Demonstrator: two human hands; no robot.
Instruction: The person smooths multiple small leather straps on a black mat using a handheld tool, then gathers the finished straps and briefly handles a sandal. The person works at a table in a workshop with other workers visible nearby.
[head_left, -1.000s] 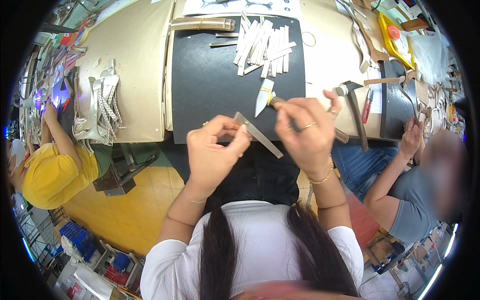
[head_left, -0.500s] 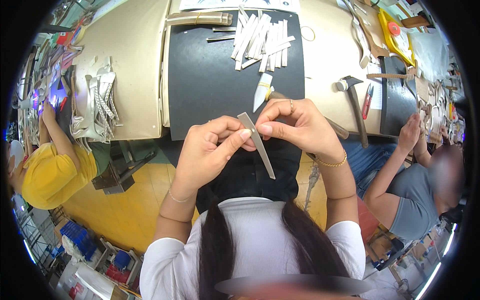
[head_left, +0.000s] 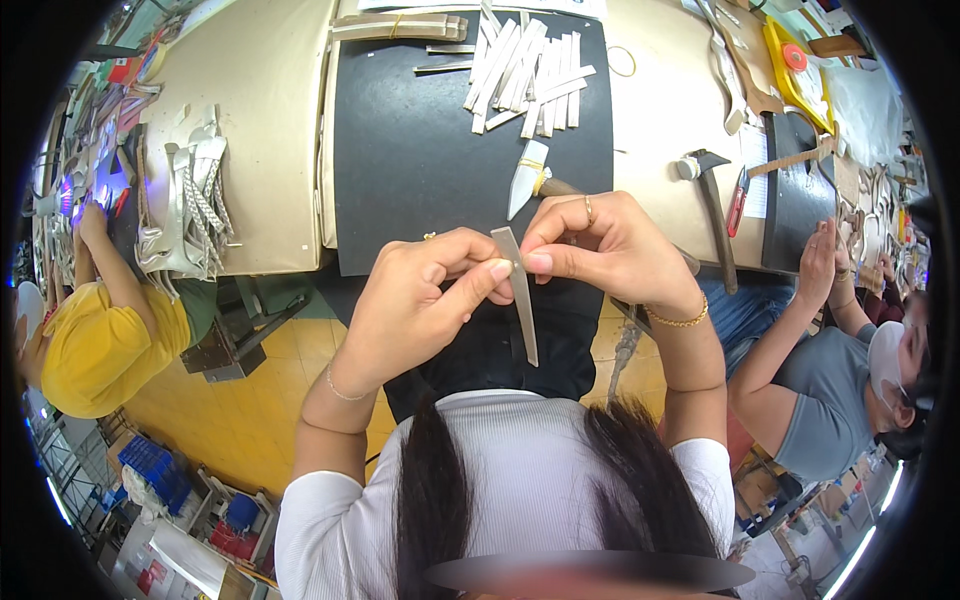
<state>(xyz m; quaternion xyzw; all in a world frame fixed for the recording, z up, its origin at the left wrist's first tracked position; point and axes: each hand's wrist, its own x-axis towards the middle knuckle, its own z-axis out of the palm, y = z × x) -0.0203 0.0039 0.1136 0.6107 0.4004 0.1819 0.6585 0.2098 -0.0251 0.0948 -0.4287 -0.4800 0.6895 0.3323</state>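
The person's left hand (head_left: pixel 430 295), at the centre of the frame, pinches a narrow grey-beige strip (head_left: pixel 526 320) between thumb and forefinger, near the strip's upper end. The strip slants slightly, its longer part hanging down over the person's dark lap. The right hand (head_left: pixel 615 255), just right of centre, has its thumb and forefinger drawn close together at the strip's right edge; whether they grip it cannot be told.

Above the hands, a black mat (head_left: pixel 420 170) covers the middle of the table. A loose pile of pale strips (head_left: pixel 530 80) lies on it at the upper centre, with a banded bundle of strips (head_left: pixel 395 27) to the left of the pile. A tool with a pale pointed head (head_left: pixel 527 180) lies just above the right hand. Farther right are a hammer (head_left: pixel 715 220) and a red utility knife (head_left: pixel 737 205).
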